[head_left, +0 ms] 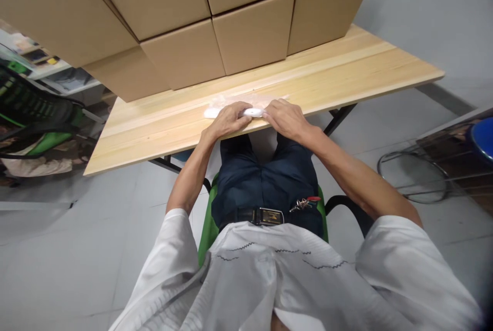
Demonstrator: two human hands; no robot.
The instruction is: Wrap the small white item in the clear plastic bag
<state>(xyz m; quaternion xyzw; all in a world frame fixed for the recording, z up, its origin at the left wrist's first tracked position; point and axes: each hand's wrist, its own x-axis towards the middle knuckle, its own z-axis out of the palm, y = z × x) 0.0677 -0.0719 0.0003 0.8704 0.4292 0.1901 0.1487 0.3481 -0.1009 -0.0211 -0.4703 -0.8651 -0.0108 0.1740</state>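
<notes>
The person wears a white short-sleeved shirt (277,274) with thin wavy dark lines stitched across the front and faint ribbing on the sleeves (173,249), which are loose and end above the elbows, leaving the forearms bare. Below it are dark navy trousers (265,177). A black belt (241,215) carries a rectangular metal buckle (271,216). A bunch of keys (304,202) with a red tag hangs at the waist.

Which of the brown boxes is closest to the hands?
The cardboard box in the bottom row's middle, straight beyond the left hand and right hand. The other boxes sit off to the sides or higher.
</notes>
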